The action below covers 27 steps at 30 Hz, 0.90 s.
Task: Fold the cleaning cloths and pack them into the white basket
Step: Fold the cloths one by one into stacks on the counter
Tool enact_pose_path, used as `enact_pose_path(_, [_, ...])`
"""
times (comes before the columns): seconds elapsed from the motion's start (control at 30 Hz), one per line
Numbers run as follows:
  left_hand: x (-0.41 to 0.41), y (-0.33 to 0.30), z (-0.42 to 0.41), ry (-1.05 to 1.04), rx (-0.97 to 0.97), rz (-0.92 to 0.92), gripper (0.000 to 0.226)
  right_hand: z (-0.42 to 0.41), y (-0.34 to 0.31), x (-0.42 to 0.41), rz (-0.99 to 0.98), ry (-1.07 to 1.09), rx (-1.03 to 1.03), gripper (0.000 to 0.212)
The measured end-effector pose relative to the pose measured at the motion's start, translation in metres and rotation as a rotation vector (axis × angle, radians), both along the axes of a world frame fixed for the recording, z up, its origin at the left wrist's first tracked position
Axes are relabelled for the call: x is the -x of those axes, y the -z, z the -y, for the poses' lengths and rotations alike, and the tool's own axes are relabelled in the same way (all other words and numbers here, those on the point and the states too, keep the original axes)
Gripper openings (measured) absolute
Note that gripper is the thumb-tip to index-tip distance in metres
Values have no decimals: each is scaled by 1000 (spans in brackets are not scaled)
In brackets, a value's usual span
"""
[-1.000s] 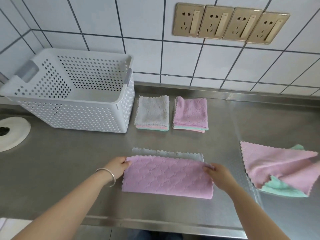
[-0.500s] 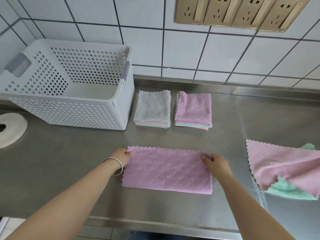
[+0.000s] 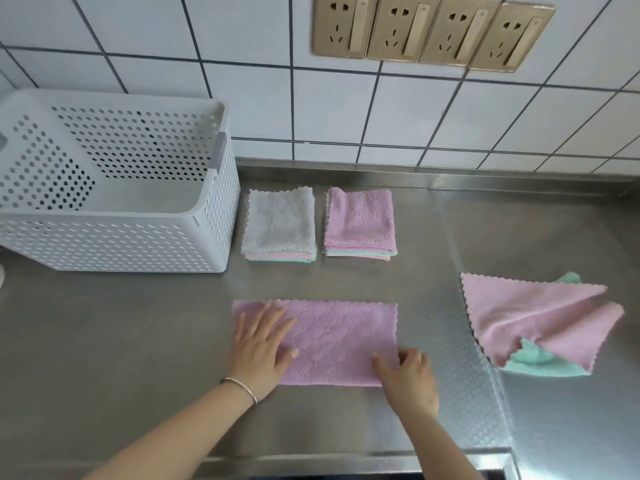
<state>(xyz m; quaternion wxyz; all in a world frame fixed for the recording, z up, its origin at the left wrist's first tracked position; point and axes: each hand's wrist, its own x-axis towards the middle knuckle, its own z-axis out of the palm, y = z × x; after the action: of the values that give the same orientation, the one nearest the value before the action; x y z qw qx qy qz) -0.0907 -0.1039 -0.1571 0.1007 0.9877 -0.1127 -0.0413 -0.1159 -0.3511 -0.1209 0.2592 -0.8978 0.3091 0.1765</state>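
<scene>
The pink cloth [image 3: 332,341] now lies folded in half on the worktop [image 3: 104,341]; the left hand [image 3: 261,344] has moved from its edge to press flat, grip open, while the right hand [image 3: 408,375] pinches the near right corner for the second fold, the white basket [image 3: 114,244] unfilled

A pink cloth [image 3: 332,341] lies folded in half, flat on the bench. Behind it sit two folded stacks, one grey-topped [image 3: 280,224], one pink-topped [image 3: 361,221], beside the white basket [image 3: 138,244] (perforated, upright). Loose cloths [image 3: 540,323] lie crumpled at right.
</scene>
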Motion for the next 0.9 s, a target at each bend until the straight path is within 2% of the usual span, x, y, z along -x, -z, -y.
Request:
enact_pose_path(0.07, [4,6,9,111,-150,-75,63,-6,1,5,-54,-54,95,67])
enact_pose_path(0.2, [-1,11,8,153,-233,-214,73,-11,-5,1,-164,-73,145,69])
enact_pose_path(0.33, [-5,8,14,176,-211,-279,80,-8,-8,-4,-191,-50,89,46])
enact_pose_path(0.43, [-8,-8,23,154,-161,-403,90,-16,-9,1,-7,58,-67,17])
enact_pose_path(0.5, [-10,-24,29,112,-25,-364,92,-27,-11,5,180,62,-77,12])
enact_pose_path(0.53, [-11,-36,31,49,122,-361,87,-35,-13,6,288,23,-55,14])
enact_pose_path(0.6, [-15,-58,35,-183,556,-499,60,-54,-18,5,507,-110,-15,17])
enact_pose_path(0.67, [-24,-72,35,-342,852,-641,25,-78,-23,2,647,-326,35,20])
enact_pose_path(0.7, [-29,-73,31,-369,875,-631,20,-91,-26,0,700,-435,69,22])
enact_pose_path(0.8, [-34,-74,15,-474,816,-556,42,-123,-27,-2,836,-685,91,17])
enact_pose_path(0.9, [-35,-64,-8,-554,806,-501,34,-137,-23,2,862,-833,14,15])
